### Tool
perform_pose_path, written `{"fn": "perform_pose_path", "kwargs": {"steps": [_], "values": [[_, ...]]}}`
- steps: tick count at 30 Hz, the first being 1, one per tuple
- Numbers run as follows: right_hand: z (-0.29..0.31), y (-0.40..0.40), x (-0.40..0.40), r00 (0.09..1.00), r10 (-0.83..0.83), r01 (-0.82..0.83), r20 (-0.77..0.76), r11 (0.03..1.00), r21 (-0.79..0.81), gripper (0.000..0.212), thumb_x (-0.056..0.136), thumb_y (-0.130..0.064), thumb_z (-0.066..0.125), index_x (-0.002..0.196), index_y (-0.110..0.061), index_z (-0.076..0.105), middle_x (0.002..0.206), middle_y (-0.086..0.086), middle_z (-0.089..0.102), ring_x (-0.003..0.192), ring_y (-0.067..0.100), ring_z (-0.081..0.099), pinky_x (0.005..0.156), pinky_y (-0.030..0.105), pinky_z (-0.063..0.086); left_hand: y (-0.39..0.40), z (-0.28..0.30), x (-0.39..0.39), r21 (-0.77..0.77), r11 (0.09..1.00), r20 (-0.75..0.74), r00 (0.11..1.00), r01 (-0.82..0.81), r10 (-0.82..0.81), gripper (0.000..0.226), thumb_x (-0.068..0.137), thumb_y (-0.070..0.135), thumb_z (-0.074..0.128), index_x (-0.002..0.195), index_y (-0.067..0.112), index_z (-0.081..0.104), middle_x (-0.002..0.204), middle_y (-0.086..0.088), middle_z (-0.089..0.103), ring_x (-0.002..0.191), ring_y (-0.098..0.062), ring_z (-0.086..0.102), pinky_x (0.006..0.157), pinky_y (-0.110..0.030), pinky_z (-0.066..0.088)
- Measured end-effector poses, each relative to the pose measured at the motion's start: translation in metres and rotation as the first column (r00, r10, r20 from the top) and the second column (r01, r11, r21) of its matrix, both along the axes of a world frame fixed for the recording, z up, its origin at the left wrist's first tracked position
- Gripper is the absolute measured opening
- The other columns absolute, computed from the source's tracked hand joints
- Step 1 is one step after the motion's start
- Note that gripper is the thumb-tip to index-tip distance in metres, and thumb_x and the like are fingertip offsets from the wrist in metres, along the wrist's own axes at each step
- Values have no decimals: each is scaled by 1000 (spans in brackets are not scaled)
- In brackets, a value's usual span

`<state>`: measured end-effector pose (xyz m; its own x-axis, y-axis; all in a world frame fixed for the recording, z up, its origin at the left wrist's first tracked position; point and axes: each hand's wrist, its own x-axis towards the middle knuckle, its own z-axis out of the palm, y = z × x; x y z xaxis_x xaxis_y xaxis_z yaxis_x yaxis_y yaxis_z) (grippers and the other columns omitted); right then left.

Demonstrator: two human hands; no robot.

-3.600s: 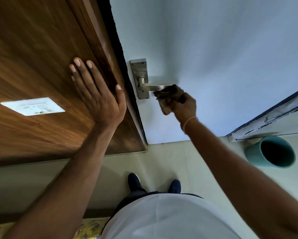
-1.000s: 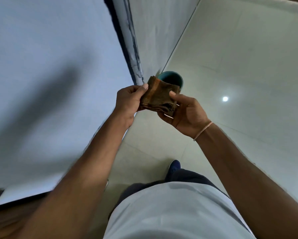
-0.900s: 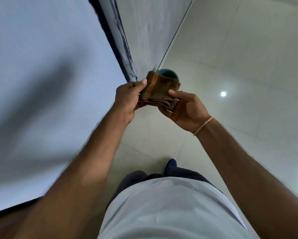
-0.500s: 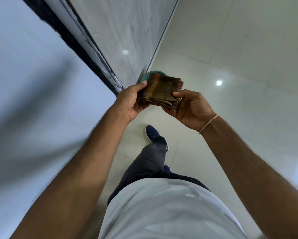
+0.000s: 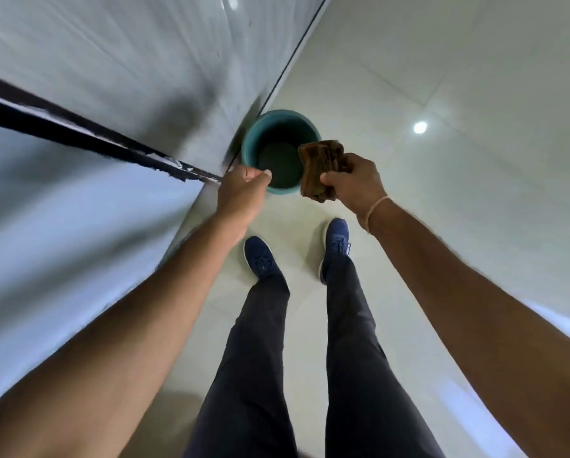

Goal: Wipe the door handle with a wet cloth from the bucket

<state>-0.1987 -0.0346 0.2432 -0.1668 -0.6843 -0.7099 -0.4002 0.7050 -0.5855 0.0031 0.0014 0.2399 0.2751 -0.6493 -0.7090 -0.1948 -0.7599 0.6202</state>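
Pale glossy floor tiles [image 5: 458, 77] run up to the wall on my left, where the teal bucket [image 5: 255, 133] stands in the far corner ahead of my shoes.

My right hand [image 5: 353, 183] pinches the folded brown cloth [image 5: 321, 168] over its rim for dipping; my left hand [image 5: 242, 190], loosely curled and empty, hovers beside it. Door handle out of sight; no readable writing anywhere.

Right side of the round teal plastic bucket [image 5: 278, 127] was hidden behind the folded brown cloth [image 5: 320, 170]. Near rim partly covered by the left hand [image 5: 242, 193]. Grey wall [image 5: 128, 67] smeared by blur.
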Motion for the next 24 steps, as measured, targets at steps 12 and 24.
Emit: {"fn": "perform_pose_path", "kwargs": {"steps": [12,24], "values": [[-306,-125,64,576,734,-762,-359,642,90,35,89,-17,64,124,-18,68,119,13,72,111,39,69,90,42,59,-56,-247,-6,51,978,300,931,201,-207,55,102,35,69,148,9,54,152,-9,53,143,-26,47,115,-35,39],[-456,-131,87,108,896,-938,-430,235,255,38,107,-1,39,136,5,63,130,32,67,122,51,65,101,53,53,-42,-307,-4,8,980,432,884,197,-181,70,99,37,71,154,6,40,165,-8,37,148,-27,42,115,-44,43]]}}
